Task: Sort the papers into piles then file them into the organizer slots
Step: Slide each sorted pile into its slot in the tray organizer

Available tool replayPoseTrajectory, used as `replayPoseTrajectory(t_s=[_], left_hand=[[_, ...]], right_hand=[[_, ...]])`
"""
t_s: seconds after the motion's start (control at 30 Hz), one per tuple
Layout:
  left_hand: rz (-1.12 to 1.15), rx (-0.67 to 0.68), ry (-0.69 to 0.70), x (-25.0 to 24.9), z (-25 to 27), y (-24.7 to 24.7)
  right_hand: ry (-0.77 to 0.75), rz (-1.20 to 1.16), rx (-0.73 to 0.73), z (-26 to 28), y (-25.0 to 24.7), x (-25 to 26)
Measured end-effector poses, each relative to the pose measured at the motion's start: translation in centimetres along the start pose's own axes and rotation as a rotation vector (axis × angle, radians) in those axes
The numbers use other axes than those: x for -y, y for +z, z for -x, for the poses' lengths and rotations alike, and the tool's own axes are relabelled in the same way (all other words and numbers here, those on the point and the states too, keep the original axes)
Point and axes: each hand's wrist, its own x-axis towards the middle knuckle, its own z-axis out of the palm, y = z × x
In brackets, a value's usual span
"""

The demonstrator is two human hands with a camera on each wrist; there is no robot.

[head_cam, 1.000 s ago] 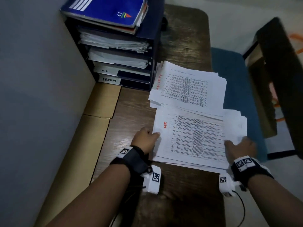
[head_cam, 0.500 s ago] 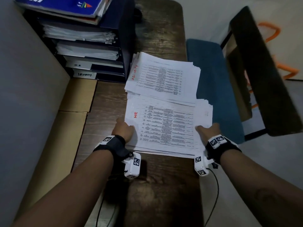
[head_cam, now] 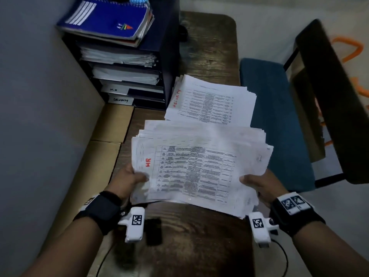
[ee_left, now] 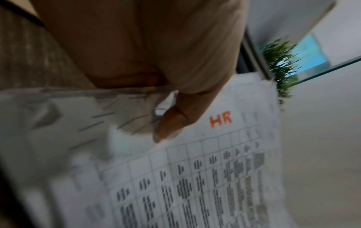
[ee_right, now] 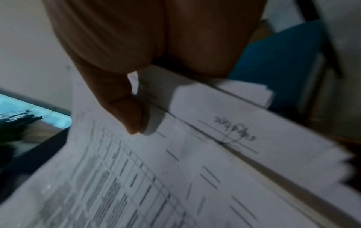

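Fingers — left hand (head_cam: 130, 179) and right hand (head_cam: 259, 183) grasp HR stack (head_cam: 199, 168) | above desk (head_cam: 199, 246)

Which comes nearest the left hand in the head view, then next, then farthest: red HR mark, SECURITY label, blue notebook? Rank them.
From the left hand:
1. Red HR mark, on the held stack's top sheet, just right of the thumb.
2. SECURITY label, on the organizer's lowest slot, beyond the hand.
3. Blue notebook, on top of the organizer, farthest back.

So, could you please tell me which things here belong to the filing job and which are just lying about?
Job:
- HR pile, gripped by left hand and right hand
- second pile
- organizer

Lying about:
- blue notebooks
- blue chair
- cardboard boxes
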Motion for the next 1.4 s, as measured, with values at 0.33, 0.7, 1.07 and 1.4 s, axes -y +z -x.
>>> replayPoseTrajectory(t_s=[0.33,0.7,1.07,1.4], left_hand=[[-0.204,-0.277,0.270,-4.6,4.8,-0.2],[-0.128,-0.242,0.209,-4.5,4.3,-2.2],[-0.210,-0.148,0.202,-5.2,5.3,-4.8],[-0.701,-0.010,0.238,-12.0,4.6,-3.9]], right_hand=[[-0.330,0.180,-0.051,3.5,3.9,4.3],[-0.300,0.158,-0.013,2.3,4.6,3.8],[-0.246,0.163,0.191,2.5,3.9,4.1],[-0.711,1.048,0.270,4.1,10.4,10.2]])
